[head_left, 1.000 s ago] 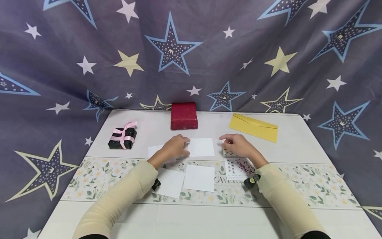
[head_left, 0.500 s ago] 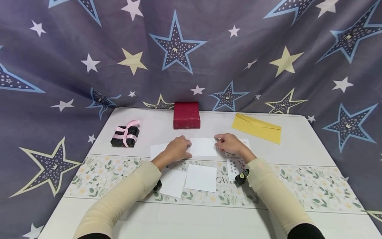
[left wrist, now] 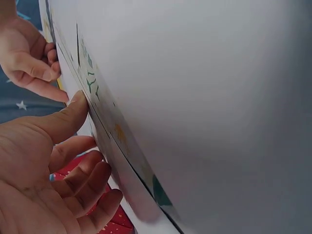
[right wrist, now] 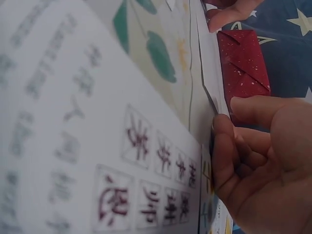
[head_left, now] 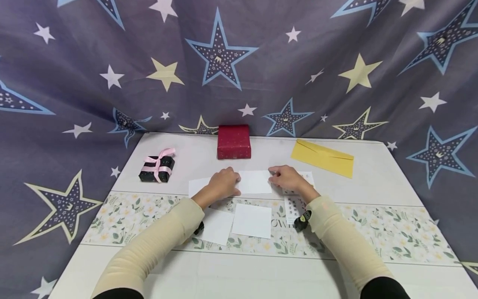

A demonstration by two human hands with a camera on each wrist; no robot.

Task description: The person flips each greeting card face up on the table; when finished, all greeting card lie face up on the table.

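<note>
A blank white card [head_left: 255,182] lies flat on the white table [head_left: 373,182], between my two hands. My left hand [head_left: 223,182] is at its left edge; in the left wrist view the thumb [left wrist: 73,109] touches that edge while the other fingers hang loosely curled. My right hand [head_left: 285,178] is at the right edge, where the right wrist view shows the thumb [right wrist: 258,107] and forefinger pinching the card's corner [right wrist: 210,68]. A second white card [head_left: 197,185] lies partly under my left hand. A printed card [head_left: 307,178] lies partly under my right hand.
Two more white cards [head_left: 216,226] [head_left: 252,220] and a card with red characters [head_left: 293,206] lie on the floral runner [head_left: 373,236]. Behind stand a red box [head_left: 233,142], a black gift box with a pink ribbon [head_left: 157,168] and a yellow envelope [head_left: 323,158]. Star-patterned cloth [head_left: 239,62] hangs behind.
My right hand has left the printed cards and moved left to the right edge of the white card. My left hand has stayed at the card's left edge.
</note>
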